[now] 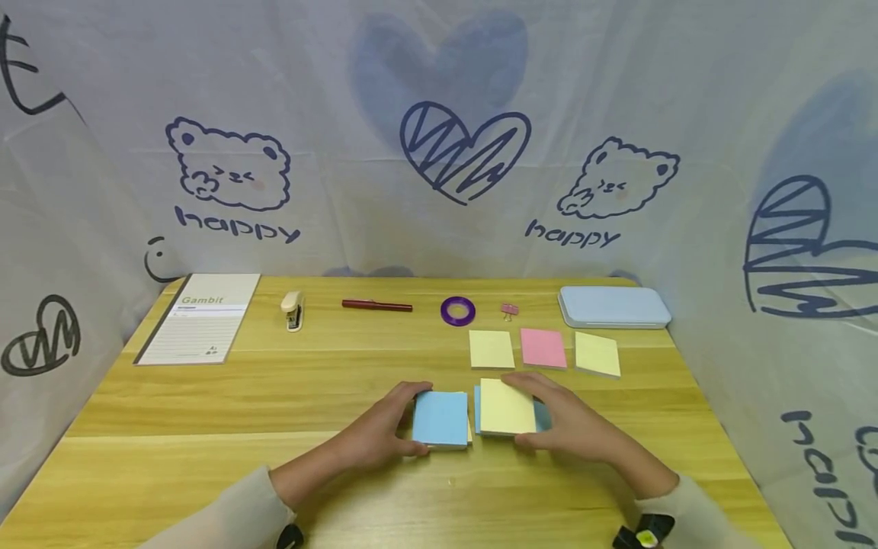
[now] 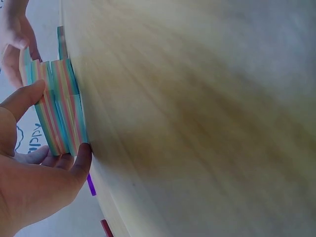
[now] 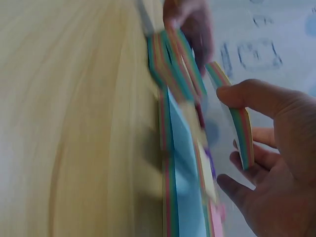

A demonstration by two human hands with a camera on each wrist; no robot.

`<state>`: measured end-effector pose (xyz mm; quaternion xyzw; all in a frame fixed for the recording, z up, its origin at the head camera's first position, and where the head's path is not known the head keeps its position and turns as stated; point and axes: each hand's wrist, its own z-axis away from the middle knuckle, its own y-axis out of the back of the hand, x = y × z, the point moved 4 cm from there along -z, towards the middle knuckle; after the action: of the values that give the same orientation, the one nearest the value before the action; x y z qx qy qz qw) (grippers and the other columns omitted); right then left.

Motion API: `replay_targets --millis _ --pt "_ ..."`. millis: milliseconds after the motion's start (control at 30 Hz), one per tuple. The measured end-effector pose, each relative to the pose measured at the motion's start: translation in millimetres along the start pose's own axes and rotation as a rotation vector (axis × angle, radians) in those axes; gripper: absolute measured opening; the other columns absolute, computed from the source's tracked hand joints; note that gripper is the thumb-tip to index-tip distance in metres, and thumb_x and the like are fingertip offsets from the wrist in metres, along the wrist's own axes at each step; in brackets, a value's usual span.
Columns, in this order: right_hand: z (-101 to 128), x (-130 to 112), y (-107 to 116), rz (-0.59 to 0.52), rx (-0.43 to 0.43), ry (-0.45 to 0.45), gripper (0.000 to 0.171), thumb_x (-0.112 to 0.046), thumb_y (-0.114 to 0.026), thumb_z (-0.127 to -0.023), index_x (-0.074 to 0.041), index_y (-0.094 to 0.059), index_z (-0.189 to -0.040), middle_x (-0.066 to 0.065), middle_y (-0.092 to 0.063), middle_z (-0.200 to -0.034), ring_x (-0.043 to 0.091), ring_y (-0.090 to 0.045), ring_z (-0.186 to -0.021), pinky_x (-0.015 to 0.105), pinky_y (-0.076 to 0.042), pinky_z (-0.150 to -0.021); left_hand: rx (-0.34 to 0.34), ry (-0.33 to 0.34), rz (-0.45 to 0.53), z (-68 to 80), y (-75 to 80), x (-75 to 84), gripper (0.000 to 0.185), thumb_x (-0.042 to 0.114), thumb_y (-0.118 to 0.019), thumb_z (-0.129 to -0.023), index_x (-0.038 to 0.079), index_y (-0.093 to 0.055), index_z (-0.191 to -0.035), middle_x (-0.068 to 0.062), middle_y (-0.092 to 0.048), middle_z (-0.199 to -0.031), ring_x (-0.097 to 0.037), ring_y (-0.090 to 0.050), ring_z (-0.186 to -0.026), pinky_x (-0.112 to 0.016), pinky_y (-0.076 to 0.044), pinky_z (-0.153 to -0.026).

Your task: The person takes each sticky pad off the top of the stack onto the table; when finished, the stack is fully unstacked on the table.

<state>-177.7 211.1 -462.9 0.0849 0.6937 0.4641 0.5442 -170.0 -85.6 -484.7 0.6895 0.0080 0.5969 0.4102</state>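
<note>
two hands splitting a thick pad of sticky notes

sleeves and wrists come in from the near edge of the wooden table (image 1: 206,404), and both hands meet in the middle of it. left hand (image 1: 373,435) has its thumb and fingers curled around the blue-topped stack (image 1: 440,418), which rests on the table; the left wrist view shows the striped side of this stack (image 2: 59,108) pressed between thumb and fingertips. right hand (image 1: 569,419) is clamped on the yellow-topped stack (image 1: 506,406), thumb on one side and fingers on the other, and in the right wrist view this part (image 3: 242,138) looks lifted and bent away from the rest.

i judge the step in hand is pulling one block into two parts, and it seems half done: the stacks are just beside each other, perhaps touching. the next move calls for a steady pull sideways with a firm pinch, so that loose sheets do not fan out.

room is good toward the near edge and to the left. behind, three small pads (image 1: 543,348) lie near, so there is less room there. purple tape roll (image 1: 457,310), pen (image 1: 376,306), stapler (image 1: 293,309), notebook (image 1: 199,316) and blue case (image 1: 613,306) stay well apart along the far edge.
</note>
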Motion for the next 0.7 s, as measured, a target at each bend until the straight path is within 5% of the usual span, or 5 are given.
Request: replay_targets --millis 400,700 --pt "69 86 51 0.009 0.087 -0.159 0.086 -0.031 -0.085 -0.086 -0.015 -0.041 -0.158 0.021 -0.035 -0.161 0.05 -0.031 -0.146 0.076 -0.032 -0.109 -0.008 0.0 0.002 -0.4 -1.3 -2.0 0.087 0.011 -0.085 -0.086 0.005 -0.034 -0.156 -0.015 -0.047 -0.148 -0.033 -0.049 -0.135 -0.052 -0.042 -0.113" --pt "91 110 59 0.1 0.086 -0.21 0.085 -0.032 -0.088 -0.083 -0.012 -0.045 -0.154 0.021 -0.045 -0.155 0.046 -0.039 -0.142 0.067 -0.037 -0.107 -0.009 0.0 0.002 -0.5 -1.1 -1.3 0.087 0.012 -0.085 -0.086 0.005 -0.034 -0.156 -0.016 -0.047 -0.148 -0.033 -0.049 -0.135 -0.052 -0.042 -0.113"
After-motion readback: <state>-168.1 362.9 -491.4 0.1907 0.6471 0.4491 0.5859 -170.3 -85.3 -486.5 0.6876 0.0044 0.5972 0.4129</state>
